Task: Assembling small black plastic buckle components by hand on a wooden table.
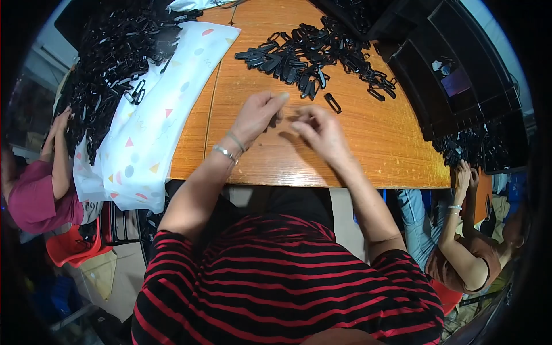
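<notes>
My left hand (pixel 259 118) is closed above the wooden table, thumb pressed to the fingers. A bit of something dark shows under its fingertips, too hidden to name. Just to its right, my right hand (pixel 323 135) hovers with curled fingers and the thumb apart, and nothing shows in it. The two hands do not touch. Beyond them spreads a pile of small black plastic clip-like pieces (pixel 293 63), long and slotted. One loose black piece (pixel 332 103) lies apart from the pile, close to my right fingertips.
A white patterned sheet (pixel 190 86) covers the table's left side, with a large heap of black pieces (pixel 115 63) on it. At right stands a black bin (pixel 414 63) with more pieces (pixel 466 146) by it. A person (pixel 43 195) sits left, another (pixel 466 247) right.
</notes>
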`<act>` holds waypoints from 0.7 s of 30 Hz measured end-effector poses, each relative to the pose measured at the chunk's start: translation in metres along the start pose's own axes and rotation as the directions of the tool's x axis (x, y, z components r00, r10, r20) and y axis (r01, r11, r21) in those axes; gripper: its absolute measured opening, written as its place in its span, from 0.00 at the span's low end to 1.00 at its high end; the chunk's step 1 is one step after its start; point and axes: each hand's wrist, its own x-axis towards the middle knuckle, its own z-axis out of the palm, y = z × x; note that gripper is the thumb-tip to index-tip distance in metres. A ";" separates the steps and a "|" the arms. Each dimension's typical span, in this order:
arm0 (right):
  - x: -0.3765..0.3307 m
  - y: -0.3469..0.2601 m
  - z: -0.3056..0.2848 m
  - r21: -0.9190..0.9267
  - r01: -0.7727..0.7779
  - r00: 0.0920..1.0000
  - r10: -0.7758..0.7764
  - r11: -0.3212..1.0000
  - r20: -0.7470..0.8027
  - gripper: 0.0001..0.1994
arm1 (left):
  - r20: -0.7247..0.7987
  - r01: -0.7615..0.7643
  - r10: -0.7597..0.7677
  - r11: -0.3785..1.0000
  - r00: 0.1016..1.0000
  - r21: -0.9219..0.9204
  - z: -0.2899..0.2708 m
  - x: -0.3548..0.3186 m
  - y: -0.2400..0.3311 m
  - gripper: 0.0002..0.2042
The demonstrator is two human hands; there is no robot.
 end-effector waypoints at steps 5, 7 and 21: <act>0.017 0.022 -0.044 -0.518 -0.095 0.978 -0.017 0.850 -0.208 0.16 | -0.005 -0.303 0.467 0.583 0.884 0.754 0.012 0.054 0.011 0.12; 0.022 0.031 -0.045 -0.583 -0.154 0.972 0.018 0.798 -0.233 0.16 | 0.020 -0.292 0.553 0.409 0.833 0.865 0.014 0.072 0.011 0.10; 0.008 0.018 -0.043 -0.434 0.001 0.998 0.025 0.901 0.055 0.12 | 0.042 -0.208 0.478 0.300 0.877 0.931 0.006 0.048 -0.002 0.08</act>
